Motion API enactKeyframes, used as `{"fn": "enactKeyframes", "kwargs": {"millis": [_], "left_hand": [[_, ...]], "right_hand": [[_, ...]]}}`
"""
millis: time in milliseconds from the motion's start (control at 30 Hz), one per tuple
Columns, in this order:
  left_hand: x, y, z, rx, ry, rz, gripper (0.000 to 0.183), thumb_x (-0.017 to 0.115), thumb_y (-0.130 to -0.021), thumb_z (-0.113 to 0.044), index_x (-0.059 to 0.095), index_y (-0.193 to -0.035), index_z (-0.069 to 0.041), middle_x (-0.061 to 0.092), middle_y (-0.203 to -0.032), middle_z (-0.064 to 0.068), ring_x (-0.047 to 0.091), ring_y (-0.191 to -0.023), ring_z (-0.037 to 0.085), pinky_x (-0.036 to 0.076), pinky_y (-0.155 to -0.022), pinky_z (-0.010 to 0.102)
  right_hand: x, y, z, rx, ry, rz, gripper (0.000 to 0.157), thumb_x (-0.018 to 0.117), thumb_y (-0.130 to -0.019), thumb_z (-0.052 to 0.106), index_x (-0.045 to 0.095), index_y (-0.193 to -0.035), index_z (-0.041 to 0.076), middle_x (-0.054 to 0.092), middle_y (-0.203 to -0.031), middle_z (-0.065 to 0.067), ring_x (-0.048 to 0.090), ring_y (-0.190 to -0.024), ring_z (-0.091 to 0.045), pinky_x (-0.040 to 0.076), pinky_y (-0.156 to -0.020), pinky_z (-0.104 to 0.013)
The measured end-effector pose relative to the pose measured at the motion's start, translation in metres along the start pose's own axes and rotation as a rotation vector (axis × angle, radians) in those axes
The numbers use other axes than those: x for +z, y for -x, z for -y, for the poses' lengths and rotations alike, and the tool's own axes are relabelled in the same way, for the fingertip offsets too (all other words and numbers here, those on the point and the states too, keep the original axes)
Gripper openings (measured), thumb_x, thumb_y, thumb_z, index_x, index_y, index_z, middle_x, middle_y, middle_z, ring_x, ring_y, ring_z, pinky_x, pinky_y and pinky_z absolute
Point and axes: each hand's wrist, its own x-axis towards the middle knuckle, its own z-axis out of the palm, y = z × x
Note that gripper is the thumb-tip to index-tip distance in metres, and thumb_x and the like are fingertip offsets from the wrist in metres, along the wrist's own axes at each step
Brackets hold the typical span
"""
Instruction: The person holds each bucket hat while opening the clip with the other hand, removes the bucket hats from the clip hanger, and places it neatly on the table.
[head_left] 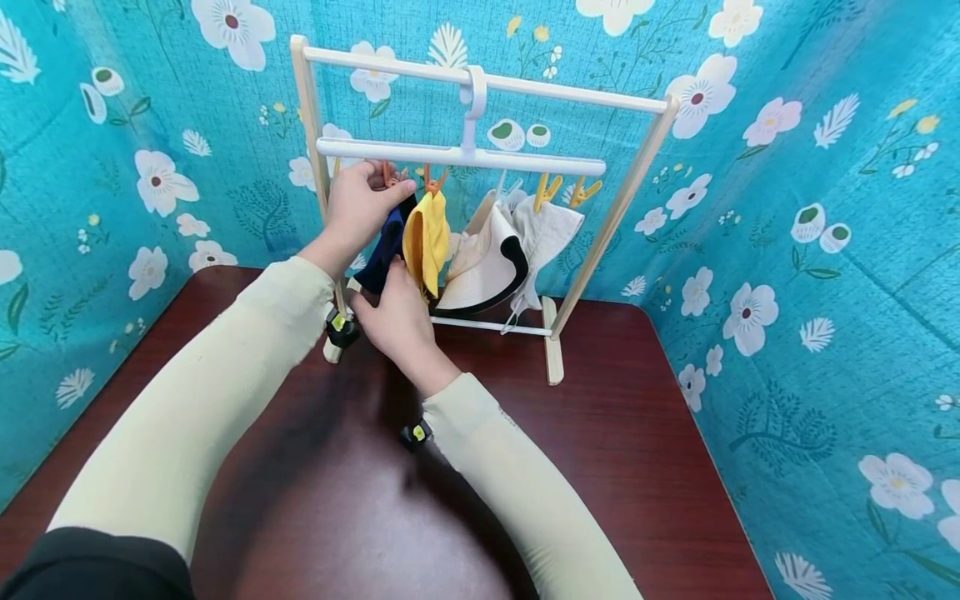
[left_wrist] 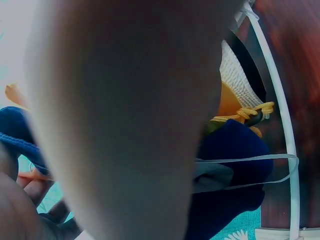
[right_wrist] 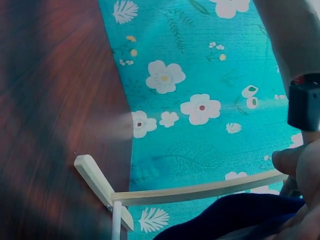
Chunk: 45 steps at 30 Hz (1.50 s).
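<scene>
The step in hand appears to be at the peg of a dark blue cloth piece (head_left: 387, 248), probably a small hat, which hangs left of centre in the head view, under the left end of a white hanger (head_left: 540, 160). That hanger is hooked over the top rail of a wooden rack (head_left: 617, 208) standing on the desk (head_left: 637, 417).

The person's left hand (head_left: 362, 200) is up by the hanger bar, thumb and fingers drawn together around an orange clip (head_left: 387, 173) at the top of the cloth. The right hand (head_left: 401, 317) is lower down, its thumb and fingers seeming to pinch the bottom of the same piece; how firm that hold is cannot be told.

Just to the right, a yellow cloth piece (head_left: 426, 237) hangs from a second orange clip (head_left: 433, 185), with a cream hat (head_left: 480, 267) and a pale cloth piece (head_left: 551, 237) beyond it.

Whether the dark piece is being pegged up or taken down is not clear from these views. Either way, the next move seems to call for the left fingers to work the clip while the right hand steadies the fabric, without brushing the yellow neighbour.
</scene>
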Motion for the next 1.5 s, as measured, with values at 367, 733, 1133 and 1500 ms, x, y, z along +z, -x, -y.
{"fn": "enactKeyframes", "kwargs": {"millis": [367, 733, 1133, 1500], "left_hand": [[0.000, 0.003, -0.001, 0.016, 0.042, -0.044, 0.037, 0.075, -0.092, -0.046, 0.063, -0.106, -0.014, 0.068, -0.108, 0.000, 0.065, -0.109, 0.014, 0.051, -0.097, 0.033], [0.001, 0.004, -0.002, 0.013, 0.022, -0.056, 0.035, 0.075, -0.093, -0.042, 0.062, -0.103, -0.012, 0.066, -0.106, -0.001, 0.066, -0.106, 0.014, 0.051, -0.092, 0.031], [0.005, 0.004, -0.003, 0.017, 0.001, -0.065, 0.036, 0.078, -0.091, -0.041, 0.061, -0.100, -0.011, 0.066, -0.099, 0.000, 0.065, -0.097, 0.013, 0.051, -0.087, 0.028], [0.008, 0.006, -0.006, 0.003, -0.070, -0.087, 0.037, 0.078, -0.091, -0.043, 0.063, -0.105, -0.012, 0.067, -0.101, 0.002, 0.065, -0.097, 0.014, 0.052, -0.084, 0.028]], "right_hand": [[0.009, -0.014, 0.015, 0.132, -0.052, -0.080, 0.099, 0.068, -0.091, 0.055, 0.020, -0.163, 0.008, 0.033, -0.165, -0.009, 0.040, -0.147, -0.024, 0.039, -0.117, -0.037], [0.014, -0.029, 0.008, 0.176, -0.045, -0.126, 0.111, 0.068, -0.084, 0.072, 0.019, -0.164, 0.011, 0.036, -0.164, -0.004, 0.048, -0.142, -0.023, 0.044, -0.113, -0.038], [0.026, -0.039, -0.011, 0.182, 0.009, -0.124, 0.079, 0.065, -0.092, 0.053, 0.038, -0.155, 0.014, 0.060, -0.138, -0.007, 0.065, -0.117, -0.027, 0.054, -0.097, -0.041], [0.027, -0.038, -0.032, 0.032, 0.076, -0.229, 0.017, 0.056, -0.097, 0.033, 0.061, -0.089, 0.018, 0.073, -0.086, -0.004, 0.070, -0.075, -0.023, 0.054, -0.061, -0.044]]}}
